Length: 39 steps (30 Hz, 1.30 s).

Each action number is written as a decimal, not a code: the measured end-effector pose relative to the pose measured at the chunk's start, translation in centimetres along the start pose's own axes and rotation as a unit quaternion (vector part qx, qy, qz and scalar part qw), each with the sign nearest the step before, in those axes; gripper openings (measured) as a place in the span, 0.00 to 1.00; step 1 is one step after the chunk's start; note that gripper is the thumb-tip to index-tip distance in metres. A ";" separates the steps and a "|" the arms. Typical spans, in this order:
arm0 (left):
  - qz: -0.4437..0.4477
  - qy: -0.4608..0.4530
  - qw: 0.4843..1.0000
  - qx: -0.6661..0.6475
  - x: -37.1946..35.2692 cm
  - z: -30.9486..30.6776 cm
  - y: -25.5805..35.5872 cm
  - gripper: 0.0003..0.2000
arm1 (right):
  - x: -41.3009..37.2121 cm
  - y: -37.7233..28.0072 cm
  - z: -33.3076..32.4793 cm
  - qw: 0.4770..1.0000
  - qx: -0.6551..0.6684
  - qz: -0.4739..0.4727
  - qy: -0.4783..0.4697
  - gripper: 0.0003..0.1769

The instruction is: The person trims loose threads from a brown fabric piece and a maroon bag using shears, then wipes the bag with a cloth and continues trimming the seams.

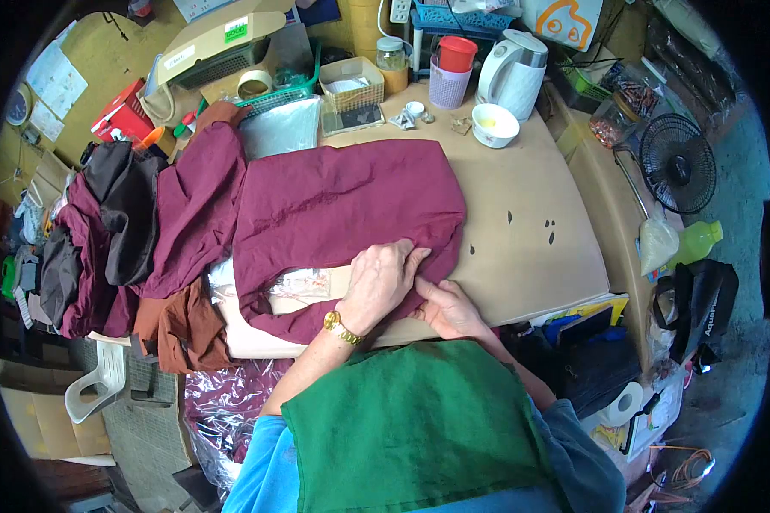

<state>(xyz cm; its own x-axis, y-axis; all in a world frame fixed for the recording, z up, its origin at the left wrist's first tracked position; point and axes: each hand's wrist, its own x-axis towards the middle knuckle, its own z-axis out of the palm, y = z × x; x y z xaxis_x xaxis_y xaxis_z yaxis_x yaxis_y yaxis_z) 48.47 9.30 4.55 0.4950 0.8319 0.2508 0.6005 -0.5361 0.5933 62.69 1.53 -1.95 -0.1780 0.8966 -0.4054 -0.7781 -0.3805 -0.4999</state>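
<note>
A maroon cloth piece (351, 201) lies spread on the tan tabletop, with a wide body and a narrow strap-like band curving round an opening at its near side. My left hand (381, 278), a gold watch on its wrist, presses bent fingers closed on the cloth at the near right corner. Close beside it, my right hand (449, 308) pinches the edge of the same cloth, thumb on top and the other fingers partly hidden beneath. The two hands nearly touch. Whatever small detail lies between the fingertips is hidden.
Maroon, black and brown cloths (188, 205) are heaped at the left. Along the back stand a wire-look basket (352, 83), a jar (392, 64), a lilac cup (450, 84), a white bowl (494, 126) and a kettle (515, 75). A fan (678, 162) stands at the right.
</note>
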 end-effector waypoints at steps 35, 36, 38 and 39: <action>-0.023 -0.043 0.999 0.002 0.9 -1.1 -0.9 0.27 | 2.6 -0.5 0.9 0.996 -0.015 -0.083 -0.009 0.24; -0.023 -0.043 0.999 0.002 0.5 -0.8 -1.3 0.27 | 3.0 -0.6 0.6 0.996 -0.015 -0.083 -0.009 0.24; 0.038 0.043 0.998 -0.033 -0.4 -0.6 -2.4 0.30 | 4.4 -0.6 0.0 0.994 0.038 -0.102 -0.029 0.26; -0.039 -0.044 0.998 -0.025 -0.9 -1.4 -2.9 0.24 | 4.7 -1.1 -0.3 0.992 0.071 -0.089 -0.050 0.25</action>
<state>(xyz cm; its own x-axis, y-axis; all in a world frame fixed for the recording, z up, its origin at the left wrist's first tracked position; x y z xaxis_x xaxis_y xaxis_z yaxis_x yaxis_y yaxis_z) 45.46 10.31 3.69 0.5033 0.8535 0.1354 0.6087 -0.4613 0.6455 62.89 6.08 -3.51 -0.0841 0.9672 -0.2395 -0.8783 -0.1855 -0.4407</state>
